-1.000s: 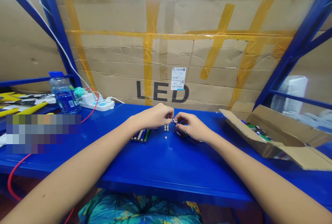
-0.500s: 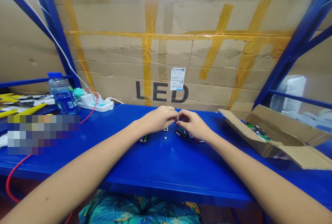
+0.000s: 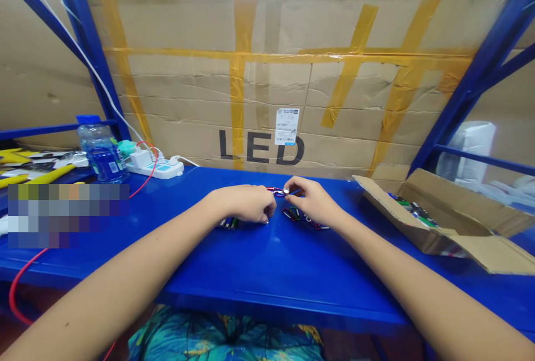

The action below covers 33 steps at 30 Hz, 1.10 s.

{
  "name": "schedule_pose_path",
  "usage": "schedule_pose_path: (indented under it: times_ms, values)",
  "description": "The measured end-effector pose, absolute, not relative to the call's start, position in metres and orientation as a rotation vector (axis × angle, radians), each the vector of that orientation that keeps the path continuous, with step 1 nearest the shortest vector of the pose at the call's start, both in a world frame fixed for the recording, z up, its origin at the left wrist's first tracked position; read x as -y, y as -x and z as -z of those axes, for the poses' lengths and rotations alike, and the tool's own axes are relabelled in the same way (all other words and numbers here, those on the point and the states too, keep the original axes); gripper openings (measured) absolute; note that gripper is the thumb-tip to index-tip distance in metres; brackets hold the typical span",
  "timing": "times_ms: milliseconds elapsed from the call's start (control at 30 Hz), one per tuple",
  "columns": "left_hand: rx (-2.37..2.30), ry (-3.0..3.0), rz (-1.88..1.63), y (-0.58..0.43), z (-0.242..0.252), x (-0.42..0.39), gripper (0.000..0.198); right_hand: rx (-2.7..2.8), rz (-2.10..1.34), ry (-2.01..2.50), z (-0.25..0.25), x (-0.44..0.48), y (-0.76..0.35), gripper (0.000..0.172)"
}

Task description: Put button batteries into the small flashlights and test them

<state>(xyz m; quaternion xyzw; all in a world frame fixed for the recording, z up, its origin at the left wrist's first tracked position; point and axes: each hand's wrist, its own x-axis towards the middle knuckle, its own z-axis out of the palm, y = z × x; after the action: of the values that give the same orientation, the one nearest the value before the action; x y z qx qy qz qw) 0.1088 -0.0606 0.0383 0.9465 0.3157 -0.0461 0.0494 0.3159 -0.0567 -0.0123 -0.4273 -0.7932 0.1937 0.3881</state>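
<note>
My right hand [image 3: 309, 196] pinches a small blue mini flashlight [image 3: 286, 190] between thumb and fingers, its round, pale end turned toward me. Lower on the blue table, my left hand [image 3: 253, 203] points downward with its fingertips closed at a small silver button cell [image 3: 267, 222]; the hand covers the spot where other silver discs lay. Several coloured carabiners [image 3: 294, 214] lie beneath my right hand, red, green and silver among them. Several dark tubes with shiny ends [image 3: 228, 224] lie partly hidden under my left wrist. Behind the fingers, red and purple small pieces [image 3: 276, 190] show.
An open cardboard box [image 3: 438, 238] with small coloured parts stands at the right. To the left are a power strip [image 3: 161, 169], a blue-capped bottle [image 3: 102, 152], a red cable [image 3: 29, 269] and yellow-handled tools [image 3: 48, 176]. A large cardboard sheet [image 3: 188, 105] stands behind the table [image 3: 267, 277].
My left hand has left the right fingertips and moved down to the silver discs on the table. The right hand stays in place, and the flashlight's round end is now exposed.
</note>
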Motion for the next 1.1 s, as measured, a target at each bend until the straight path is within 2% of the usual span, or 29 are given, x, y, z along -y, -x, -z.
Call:
schedule_pose_path:
  times_ms: [367, 467, 667, 900, 1100]
  values:
    - [-0.976, -2.791, 0.183, -0.115, -0.029, 0.062, 0.010, 2.055, -0.540, 1.124, 0.008, 0.065, -0.311, 0.011]
    - [-0.971, -2.861, 0.017, -0.114, -0.034, 0.062, 0.008, 2.036, -0.557, 1.133, 0.010, 0.062, -0.312, 0.010]
    - [-0.936, -2.952, -0.716, -0.118, -0.033, 0.048, 0.018, 1.989, -0.617, 1.116, 0.010, 0.061, -0.312, 0.008]
    - [-0.773, -2.991, -0.759, -0.121, -0.020, 0.044, 0.023, 1.906, -0.773, 1.040, 0.007, 0.059, -0.312, 0.010]
    - [-0.766, -2.900, -0.885, -0.119, -0.025, 0.046, 0.014, 1.771, -0.916, 1.006, 0.009, 0.056, -0.310, 0.016]
